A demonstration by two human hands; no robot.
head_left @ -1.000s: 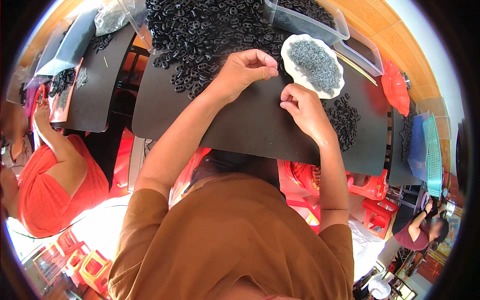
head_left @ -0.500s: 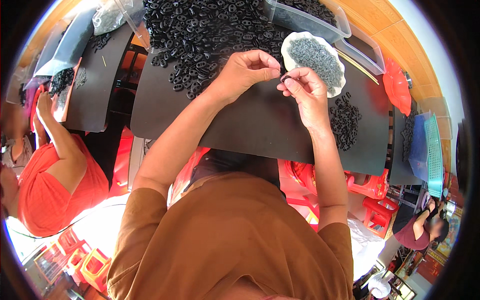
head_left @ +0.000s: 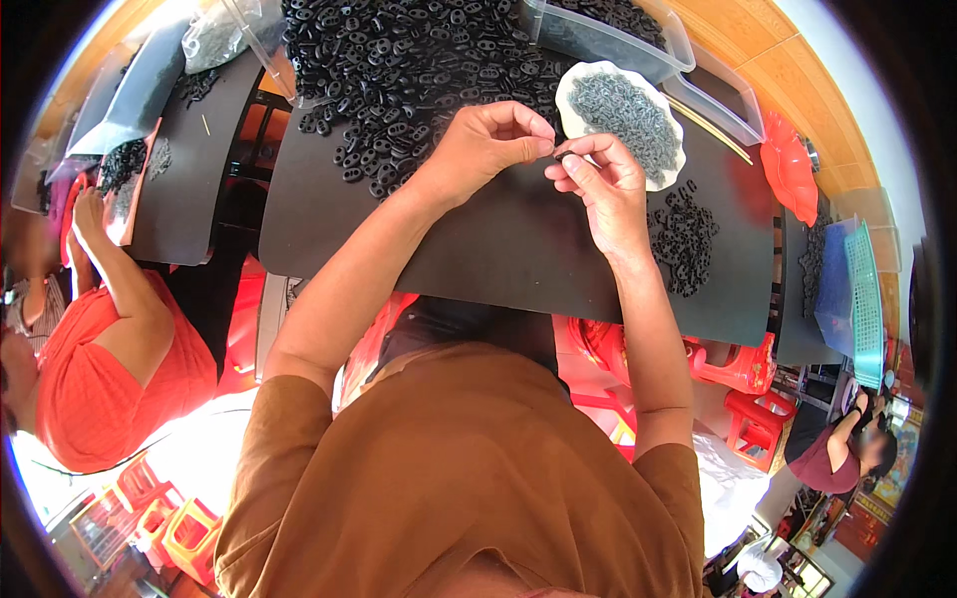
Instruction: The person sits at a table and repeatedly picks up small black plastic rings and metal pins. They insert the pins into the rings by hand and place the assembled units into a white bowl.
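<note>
left hand [head_left: 485,145]: pinched closed; cannot tell on what
right hand [head_left: 613,191]: pinches small black plastic-looking piece [head_left: 565,154]
steadiness: brace wrists, turn gently

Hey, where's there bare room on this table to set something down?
The widest bare patch is the dark tabletop between the left hand, right hand and near edge. A narrower strip runs between the small black pile and the table's right edge. It's crowded beyond your hands: the big black heap, the scalloped dish and the clear bin.
</note>
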